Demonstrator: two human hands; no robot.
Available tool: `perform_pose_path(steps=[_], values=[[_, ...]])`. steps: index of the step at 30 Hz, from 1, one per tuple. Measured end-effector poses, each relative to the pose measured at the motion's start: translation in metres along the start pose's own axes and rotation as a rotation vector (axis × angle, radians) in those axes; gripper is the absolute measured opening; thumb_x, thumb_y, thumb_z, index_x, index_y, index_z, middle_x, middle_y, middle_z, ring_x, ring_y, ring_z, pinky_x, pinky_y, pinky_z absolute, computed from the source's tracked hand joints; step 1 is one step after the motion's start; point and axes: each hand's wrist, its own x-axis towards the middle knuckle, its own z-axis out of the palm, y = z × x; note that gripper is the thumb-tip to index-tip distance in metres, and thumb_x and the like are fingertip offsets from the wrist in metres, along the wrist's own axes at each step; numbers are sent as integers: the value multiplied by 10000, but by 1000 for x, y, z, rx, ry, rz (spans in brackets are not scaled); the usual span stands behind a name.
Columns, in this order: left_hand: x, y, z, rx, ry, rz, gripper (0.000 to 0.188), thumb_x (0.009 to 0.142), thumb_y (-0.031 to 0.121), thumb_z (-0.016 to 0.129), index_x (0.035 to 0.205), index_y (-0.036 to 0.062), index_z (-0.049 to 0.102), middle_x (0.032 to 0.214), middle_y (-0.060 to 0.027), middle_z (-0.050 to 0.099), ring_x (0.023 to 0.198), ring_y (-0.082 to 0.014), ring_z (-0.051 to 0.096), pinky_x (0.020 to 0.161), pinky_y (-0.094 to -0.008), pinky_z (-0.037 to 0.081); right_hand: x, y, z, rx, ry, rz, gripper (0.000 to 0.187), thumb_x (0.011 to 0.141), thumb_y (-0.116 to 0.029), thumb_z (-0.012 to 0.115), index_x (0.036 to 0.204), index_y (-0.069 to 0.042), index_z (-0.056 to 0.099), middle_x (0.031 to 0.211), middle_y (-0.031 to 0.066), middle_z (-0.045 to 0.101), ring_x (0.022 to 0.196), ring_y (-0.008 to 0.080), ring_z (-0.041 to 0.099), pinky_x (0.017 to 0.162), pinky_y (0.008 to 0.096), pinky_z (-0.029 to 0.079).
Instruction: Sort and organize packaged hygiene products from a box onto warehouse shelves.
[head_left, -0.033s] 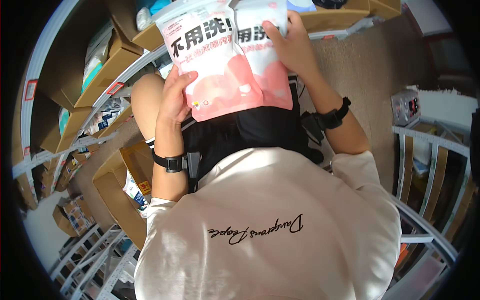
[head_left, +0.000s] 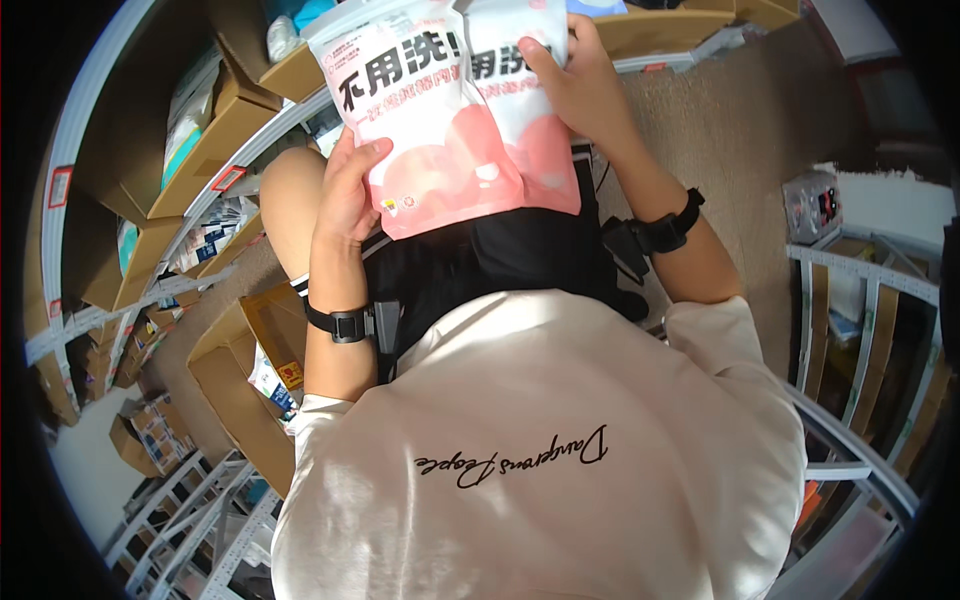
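The left hand (head_left: 350,190) pinches the front pouch (head_left: 440,150) and the right hand (head_left: 575,80) grips the rear pouch (head_left: 545,145) at opposite edges, seemingly steadying the overlapping pair above the lap (head_left: 480,250).

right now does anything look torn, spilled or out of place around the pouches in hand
Nothing stands out. The front pouch, in the left hand, tilts and overlaps the rear pouch, in the right hand, but no tear or spill shows on their visible sides.
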Motion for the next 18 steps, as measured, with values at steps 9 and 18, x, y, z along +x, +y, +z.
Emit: perform_pose_path(steps=[9,18], values=[[1,-8,4,-24,53,-55,528,915,51,542,1413,-21,381,1309,-186,570,1142,-269,624,935,-381,554,-76,-42,-56,-455,-189,-279,410,873,-295,703,1206,-99,568,862,72,663,753,223,687,609,342,526],[1,-9,1,-29,22,-79,480,922,51,543,1377,-19,408,1284,-176,581,1124,-263,630,926,-373,560,-115,-10,-68,-628,-519,-572,279,816,-108,692,1086,-178,705,711,12,545,576,206,571,511,336,472]])
